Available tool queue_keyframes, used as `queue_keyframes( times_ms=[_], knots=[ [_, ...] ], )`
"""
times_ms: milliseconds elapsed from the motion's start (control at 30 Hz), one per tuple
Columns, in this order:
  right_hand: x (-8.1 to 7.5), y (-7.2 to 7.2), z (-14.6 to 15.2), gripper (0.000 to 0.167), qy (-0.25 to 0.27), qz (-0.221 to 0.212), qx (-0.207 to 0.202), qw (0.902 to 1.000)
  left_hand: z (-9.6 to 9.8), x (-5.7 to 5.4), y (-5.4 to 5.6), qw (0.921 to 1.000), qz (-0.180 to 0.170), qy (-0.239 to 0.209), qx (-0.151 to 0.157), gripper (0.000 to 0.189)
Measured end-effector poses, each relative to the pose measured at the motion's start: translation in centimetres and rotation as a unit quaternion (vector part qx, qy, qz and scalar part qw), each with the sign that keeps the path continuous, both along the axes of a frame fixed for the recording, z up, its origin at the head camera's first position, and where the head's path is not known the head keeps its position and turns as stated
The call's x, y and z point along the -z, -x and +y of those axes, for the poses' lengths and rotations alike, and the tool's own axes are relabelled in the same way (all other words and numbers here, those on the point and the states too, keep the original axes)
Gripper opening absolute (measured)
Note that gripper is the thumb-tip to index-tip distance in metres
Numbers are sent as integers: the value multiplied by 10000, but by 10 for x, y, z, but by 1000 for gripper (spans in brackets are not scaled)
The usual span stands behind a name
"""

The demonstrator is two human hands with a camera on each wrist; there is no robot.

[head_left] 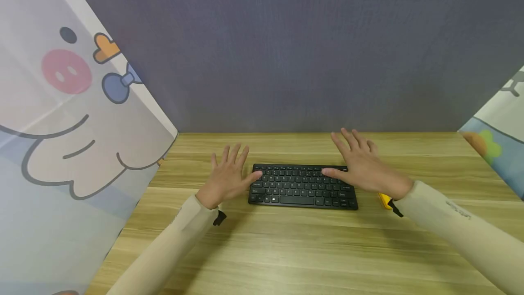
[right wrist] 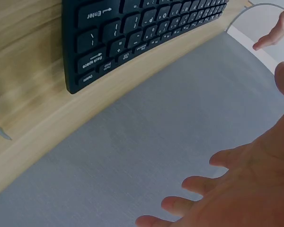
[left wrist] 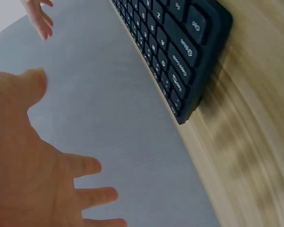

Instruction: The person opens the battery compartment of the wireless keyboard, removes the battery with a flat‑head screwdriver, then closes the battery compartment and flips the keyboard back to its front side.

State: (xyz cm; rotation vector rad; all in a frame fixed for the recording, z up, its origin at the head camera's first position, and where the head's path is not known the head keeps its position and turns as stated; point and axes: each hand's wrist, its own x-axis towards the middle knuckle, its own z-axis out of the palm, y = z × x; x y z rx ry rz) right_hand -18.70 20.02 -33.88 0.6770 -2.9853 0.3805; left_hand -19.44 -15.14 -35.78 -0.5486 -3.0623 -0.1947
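A black keyboard (head_left: pixel 300 186) lies flat on the wooden table between the two hands. Over its left end, my left hand (head_left: pixel 228 179) is spread with fingers straight and holds nothing. In the head view its thumb overlaps the keyboard's left edge. My right hand (head_left: pixel 364 165) is spread in the same way above the right end, its thumb overlapping the upper right keys. Both wrist views show the palms raised, with a gap between each hand and the keyboard (left wrist: pixel 180 52). Nothing lies between the fingers of the right hand (right wrist: pixel 241 189).
A yellow object (head_left: pixel 385 200) sits on the table (head_left: pixel 286 249), partly hidden under the right wrist. Behind the table rises a grey panel (head_left: pixel 286 49). A cartoon-printed curtain (head_left: pixel 61 149) hangs at the left, and another printed cloth (head_left: pixel 499 140) is at the right.
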Motion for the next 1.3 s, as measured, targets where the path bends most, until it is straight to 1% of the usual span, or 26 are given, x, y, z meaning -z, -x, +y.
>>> queue_keyframes(
  times_ms=[167,367,700,800,967,1100,1300],
  knots=[
    [8,2,-2,99,-63,61,-41,10000,-5,7,3,10000,-87,17,-41,89],
    [17,2,-7,96,34,78,-155,9998,-9,15,6,9997,-218,7,-71,91],
    [27,2,-15,97,-47,-246,-213,9995,-12,27,11,9991,-391,93,-95,88],
    [32,3,-17,97,-53,-271,-247,9993,-13,30,12,9992,-394,53,-30,88],
    [40,5,-18,96,42,-364,-300,9989,-16,34,16,9989,-343,-192,248,85],
    [43,5,-21,97,140,-471,-369,9981,-20,36,18,9978,-364,-351,419,85],
    [45,8,-28,98,104,-562,-432,9974,-23,40,20,9969,-482,-411,463,87]
  ],
)
